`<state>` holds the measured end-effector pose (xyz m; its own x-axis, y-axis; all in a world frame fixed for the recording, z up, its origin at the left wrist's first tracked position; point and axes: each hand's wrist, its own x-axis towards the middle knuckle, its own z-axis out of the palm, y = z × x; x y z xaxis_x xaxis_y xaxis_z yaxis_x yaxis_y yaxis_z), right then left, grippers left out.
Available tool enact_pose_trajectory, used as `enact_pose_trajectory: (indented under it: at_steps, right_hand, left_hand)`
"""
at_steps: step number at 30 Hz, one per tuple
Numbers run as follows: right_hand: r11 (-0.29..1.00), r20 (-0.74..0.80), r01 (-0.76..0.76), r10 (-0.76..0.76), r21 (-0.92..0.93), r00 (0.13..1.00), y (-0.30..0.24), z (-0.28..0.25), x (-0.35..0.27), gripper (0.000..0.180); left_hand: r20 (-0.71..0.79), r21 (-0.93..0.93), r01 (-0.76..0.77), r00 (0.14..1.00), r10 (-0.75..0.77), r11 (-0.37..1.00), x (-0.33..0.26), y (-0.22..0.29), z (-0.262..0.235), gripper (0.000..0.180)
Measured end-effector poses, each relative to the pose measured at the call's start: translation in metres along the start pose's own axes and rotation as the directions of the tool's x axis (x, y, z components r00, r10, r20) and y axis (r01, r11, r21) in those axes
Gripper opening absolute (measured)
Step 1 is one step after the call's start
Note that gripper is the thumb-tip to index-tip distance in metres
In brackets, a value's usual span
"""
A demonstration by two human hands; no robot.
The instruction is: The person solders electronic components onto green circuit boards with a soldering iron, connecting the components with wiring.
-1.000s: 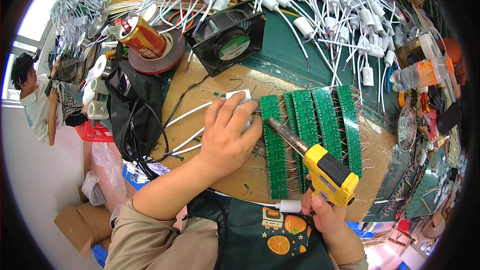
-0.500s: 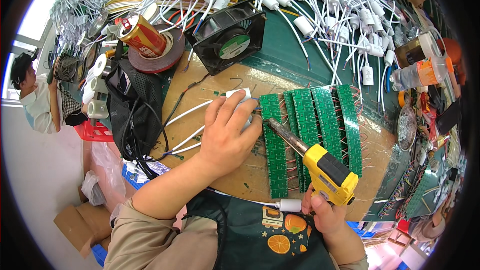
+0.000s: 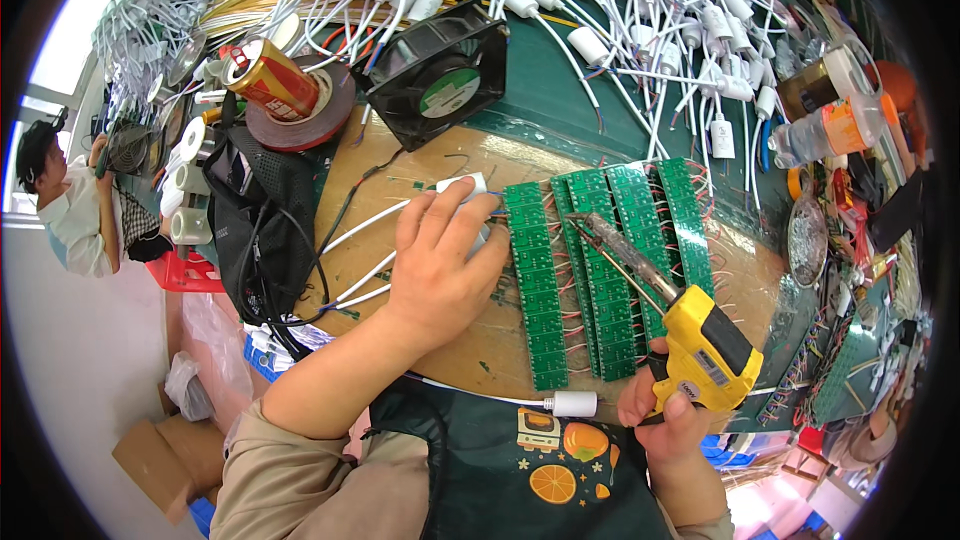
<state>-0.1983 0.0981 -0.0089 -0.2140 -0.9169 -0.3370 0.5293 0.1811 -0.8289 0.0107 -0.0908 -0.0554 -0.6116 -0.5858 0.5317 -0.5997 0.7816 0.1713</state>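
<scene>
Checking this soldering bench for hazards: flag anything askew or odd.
A red drink can lies tilted on a tape roll, beside the black fan. The left hand rests on white wires by the green circuit strips; the right hand grips the yellow soldering gun.

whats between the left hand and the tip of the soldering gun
In the head view, one green circuit board strip lies between the left hand and the soldering gun tip.

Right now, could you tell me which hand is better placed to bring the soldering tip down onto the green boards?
The right hand, probably: it grips the yellow soldering gun, tip over the green boards. The left hand rests on white wires beside them.
</scene>
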Motion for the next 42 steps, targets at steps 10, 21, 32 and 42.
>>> enact_pose_trajectory:
  at_steps: [10, 21, 32, 42]
  right_hand:
    - [0.993, -0.057, 0.093, -0.089, 0.074, 0.994, 0.002, -0.02, -0.015, 0.07]
    - [0.98, -0.064, 0.156, -0.149, 0.125, 0.987, 0.006, -0.036, -0.028, 0.072]
    - [0.972, -0.06, 0.234, -0.231, 0.031, 0.971, 0.009, -0.029, -0.022, 0.068]
    - [0.99, -0.047, 0.133, -0.131, 0.043, 0.99, 0.01, -0.019, -0.016, 0.069]
  left_hand:
    - [0.037, 0.005, 0.003, 0.999, -0.003, 1.0, 0.008, 0.004, -0.005, 0.024]
    - [0.378, -0.573, -0.086, 0.855, 0.355, 0.815, -0.006, 0.088, -0.045, 0.037]
    - [0.478, -0.615, -0.117, 0.731, 0.487, 0.78, -0.007, 0.095, -0.05, 0.036]
    - [0.337, -0.286, 0.12, 0.941, -0.017, 0.951, -0.002, 0.026, -0.049, 0.03]
